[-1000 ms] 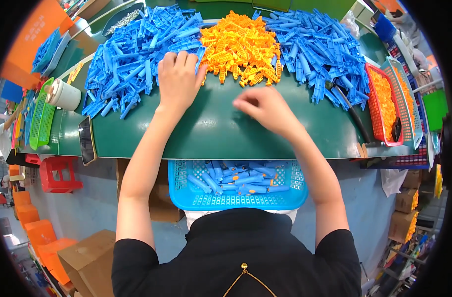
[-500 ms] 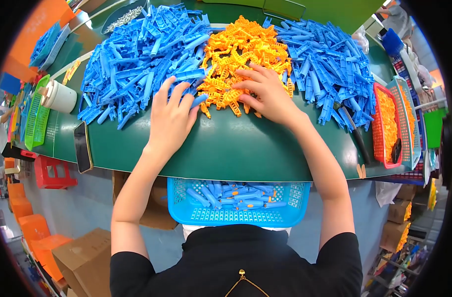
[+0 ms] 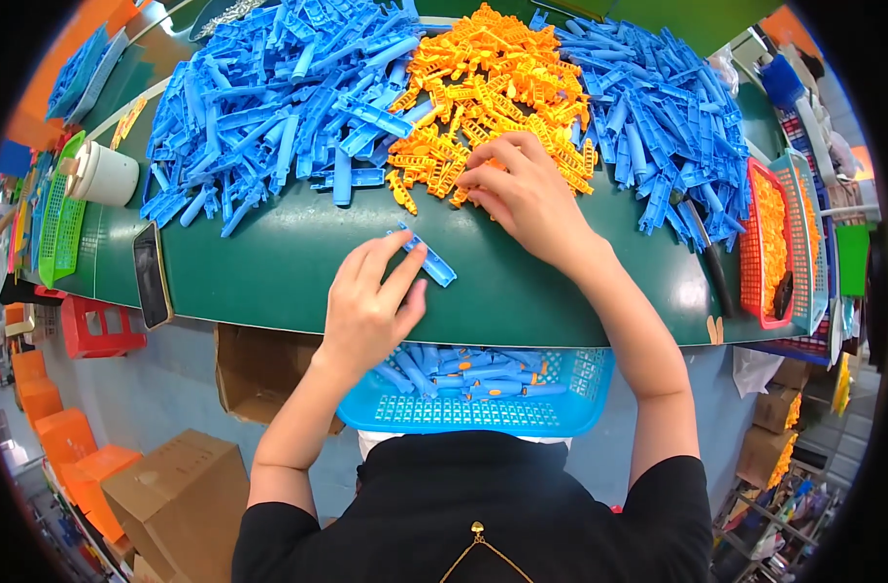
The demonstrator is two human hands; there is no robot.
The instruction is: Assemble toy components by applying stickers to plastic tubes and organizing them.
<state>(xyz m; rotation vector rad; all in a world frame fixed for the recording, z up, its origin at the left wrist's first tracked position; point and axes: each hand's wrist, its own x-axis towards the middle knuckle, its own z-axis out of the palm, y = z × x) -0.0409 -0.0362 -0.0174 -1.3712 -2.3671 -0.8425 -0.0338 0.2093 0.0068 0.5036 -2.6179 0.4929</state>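
Observation:
My left hand (image 3: 371, 306) is over the green table, with its fingertips on a blue plastic half-shell (image 3: 430, 257), a long trough-shaped piece with its hollow side up. The thumb sits just below that piece. My right hand (image 3: 527, 199) is at the near edge of a heap of orange ribbed plastic pieces (image 3: 502, 92), fingers curled and pinched around a small orange piece (image 3: 459, 197) mostly hidden by the fingertips. A big pile of blue shells (image 3: 269, 107) spreads left of the orange heap, and another blue pile (image 3: 658, 126) lies to its right.
A blue basket (image 3: 463, 418) with blue-and-orange assembled pieces stands at the table's front edge. A phone (image 3: 153, 277) and a white tub (image 3: 106, 175) are at left. At right are a black-handled tool (image 3: 713, 272) and a red basket (image 3: 763, 301) of orange pieces.
My left hand has drawn back from the blue pile toward me, with a blue half-shell at its fingertips. My right hand stays at the orange heap, its fingers more curled. The view has shifted slightly.

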